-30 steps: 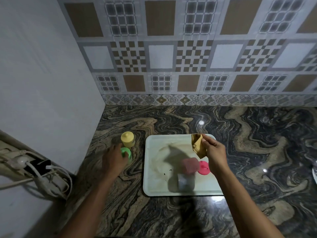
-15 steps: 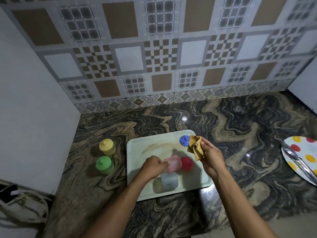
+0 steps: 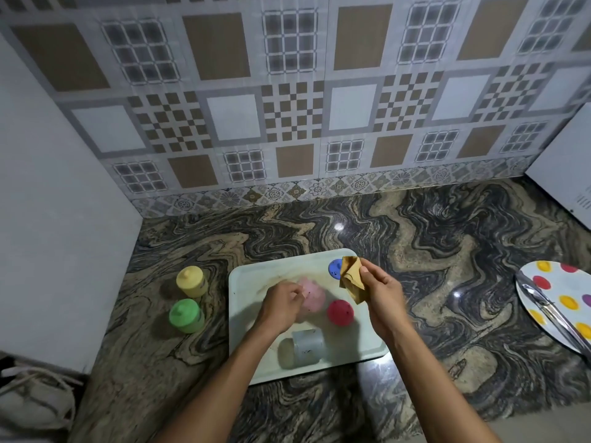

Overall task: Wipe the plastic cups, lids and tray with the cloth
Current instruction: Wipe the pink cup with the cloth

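Observation:
A pale tray [image 3: 246,346] lies on the marble counter. On it a pink cup [image 3: 315,297] lies on its side, and my left hand [image 3: 281,306] grips its left end. A red lid [image 3: 340,311] sits right of the pink cup, a blue lid [image 3: 334,269] near the tray's far right corner, and a grey-blue cup [image 3: 307,346] lies on its side at the front. My right hand [image 3: 382,297] pinches a folded tan cloth [image 3: 351,279] above the tray's right part. A yellow lidded cup [image 3: 192,281] and a green lidded cup [image 3: 186,315] stand left of the tray.
A white plate with coloured dots [image 3: 563,298] holds metal tongs [image 3: 556,314] at the right edge. A white appliance [image 3: 566,167] stands at the far right. A plain wall [image 3: 57,219] closes the left side, with a bundle of cloth and cords [image 3: 35,398] at its foot.
My left hand left the green cup beside the tray, moved right onto the tray and took hold of the pink cup. The right hand keeps the cloth; the view shifted right.

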